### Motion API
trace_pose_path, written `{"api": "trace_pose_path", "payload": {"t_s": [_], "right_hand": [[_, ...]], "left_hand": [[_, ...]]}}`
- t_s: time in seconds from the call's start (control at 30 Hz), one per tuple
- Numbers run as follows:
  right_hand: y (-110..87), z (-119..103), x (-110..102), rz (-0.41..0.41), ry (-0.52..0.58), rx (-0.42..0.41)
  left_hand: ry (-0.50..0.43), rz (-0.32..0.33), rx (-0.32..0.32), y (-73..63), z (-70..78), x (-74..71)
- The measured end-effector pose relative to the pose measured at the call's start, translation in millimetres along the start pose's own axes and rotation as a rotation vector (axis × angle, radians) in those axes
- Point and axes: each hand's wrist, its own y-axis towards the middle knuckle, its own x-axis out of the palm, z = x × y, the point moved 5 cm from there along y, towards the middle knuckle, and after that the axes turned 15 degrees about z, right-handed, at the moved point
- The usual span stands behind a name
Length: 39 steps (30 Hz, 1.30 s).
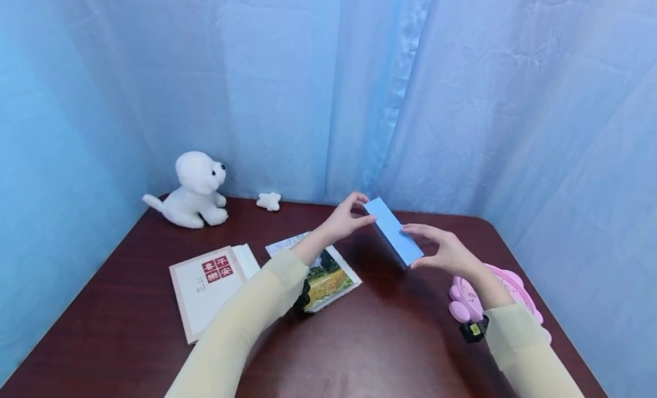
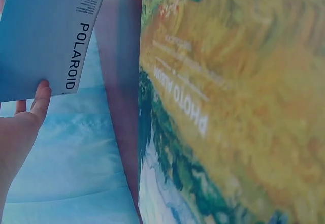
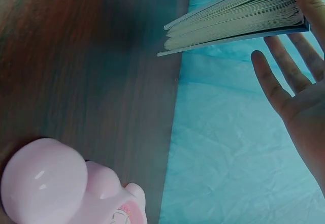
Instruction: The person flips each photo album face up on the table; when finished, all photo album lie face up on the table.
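Tilted above the dark wooden table (image 1: 390, 341) is a blue album (image 1: 394, 234), its light-blue spine facing me in the head view. My left hand (image 1: 345, 220) holds its far end between thumb and fingers. At the near end, my right hand (image 1: 445, 252) grips it, with the thumb at the lower corner and fingers along the upper side. The left wrist view shows "POLAROID" lettering and a barcode on its cover. Thick page edges show between the covers in the right wrist view, where some right-hand fingers (image 3: 269, 79) are spread below the album.
A painted-landscape photo album (image 1: 328, 278) lies beneath my left forearm, beside a white book (image 1: 205, 301) with red characters. A white plush dog (image 1: 197, 187) and small white star-shaped piece (image 1: 269, 201) stand at the back left. Under my right wrist sits a pink plastic toy (image 1: 467, 301). Curtains border the table.
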Motion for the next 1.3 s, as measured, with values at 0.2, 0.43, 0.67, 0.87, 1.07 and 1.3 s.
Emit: {"api": "trace_pose_path", "payload": {"t_s": [0.2,0.43,0.67,0.87,1.07,1.3], "right_hand": [[-5.8,27,14,-0.020,-0.044,-0.061],[-7.7,21,22,-0.018,-0.021,-0.039],[-10.7,38,35,-0.047,0.028,0.022],[-11.3,39,42,-0.088,0.005,0.037],[-12.2,43,49,-0.119,0.004,0.056],[-14.9,50,57,-0.199,0.037,0.097]], "left_hand": [[0.014,-0.010,-0.064,-2.8,-7.8,4.5],[0.042,-0.033,-0.069,-7.4,-10.6,3.9],[0.087,-0.073,-0.006,-7.0,-12.6,2.6],[0.264,-0.097,0.071,-5.2,-16.1,1.0],[0.361,-0.129,0.116,-5.7,-25.5,-0.8],[0.418,-0.166,0.102,-12.0,-34.7,-3.1]]}}
